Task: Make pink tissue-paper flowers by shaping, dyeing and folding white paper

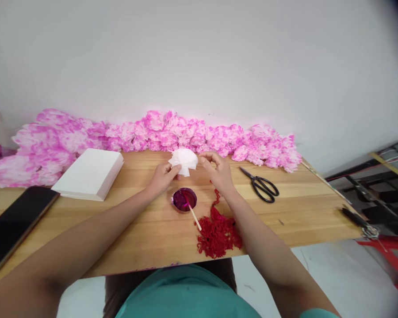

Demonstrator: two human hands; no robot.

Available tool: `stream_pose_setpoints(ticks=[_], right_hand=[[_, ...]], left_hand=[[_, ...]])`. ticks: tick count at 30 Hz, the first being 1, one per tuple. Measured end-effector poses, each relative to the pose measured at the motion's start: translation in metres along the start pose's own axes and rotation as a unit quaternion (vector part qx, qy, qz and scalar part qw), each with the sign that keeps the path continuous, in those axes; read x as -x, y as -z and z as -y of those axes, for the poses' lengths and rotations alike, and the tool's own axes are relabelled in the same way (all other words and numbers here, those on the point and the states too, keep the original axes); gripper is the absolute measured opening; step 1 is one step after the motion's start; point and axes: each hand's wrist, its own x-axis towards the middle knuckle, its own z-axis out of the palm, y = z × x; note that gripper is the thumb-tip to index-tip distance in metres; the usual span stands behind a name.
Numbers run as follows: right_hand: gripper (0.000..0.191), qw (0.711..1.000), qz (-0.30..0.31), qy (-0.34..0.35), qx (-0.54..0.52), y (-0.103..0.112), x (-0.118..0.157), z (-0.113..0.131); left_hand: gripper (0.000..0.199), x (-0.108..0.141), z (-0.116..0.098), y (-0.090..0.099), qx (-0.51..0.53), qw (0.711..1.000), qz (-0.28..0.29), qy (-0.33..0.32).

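Note:
Above the middle of the table, my left hand (164, 176) pinches a white tissue paper flower (184, 160) at its lower left, thumb in front. My right hand (218, 171) is at the flower's right edge, thumb and forefinger curled close together. Whether a bit of tissue or something else is between those fingertips cannot be made out. Below the flower stands a small bowl of dark magenta dye (182, 201), with a pale wooden stick (195, 216) leaning out of it. A tangle of red yarn (217, 234) lies beside the bowl, one strand running up toward my right wrist.
Pink-and-white paper flowers (172, 132) line the table's back along the wall. A stack of white paper (88, 174) and a black phone (18, 225) lie at left. Black-handled scissors (262, 185) rest at right. Another black-handled tool (354, 217) sits by the right edge.

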Motion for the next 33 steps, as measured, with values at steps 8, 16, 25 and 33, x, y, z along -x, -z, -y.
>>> stream_pose_setpoints(ticks=[8,16,25,33], right_hand=[[0.01,0.992,0.038,0.095,0.077,-0.004,0.003,0.005],[0.015,0.989,0.043,0.089,0.108,-0.008,0.003,0.004],[0.011,0.98,0.059,0.147,0.12,-0.011,0.009,0.003],[0.006,0.971,0.032,0.172,0.161,-0.009,0.007,0.0]], left_hand=[[0.042,0.0,0.0,-0.001,0.03,0.999,0.013,-0.023],[0.042,-0.002,0.009,-0.004,0.02,1.0,0.014,0.003],[0.041,-0.003,0.008,-0.004,-0.007,0.999,0.036,0.004],[0.038,-0.004,0.007,-0.005,-0.019,0.999,0.022,0.019]])
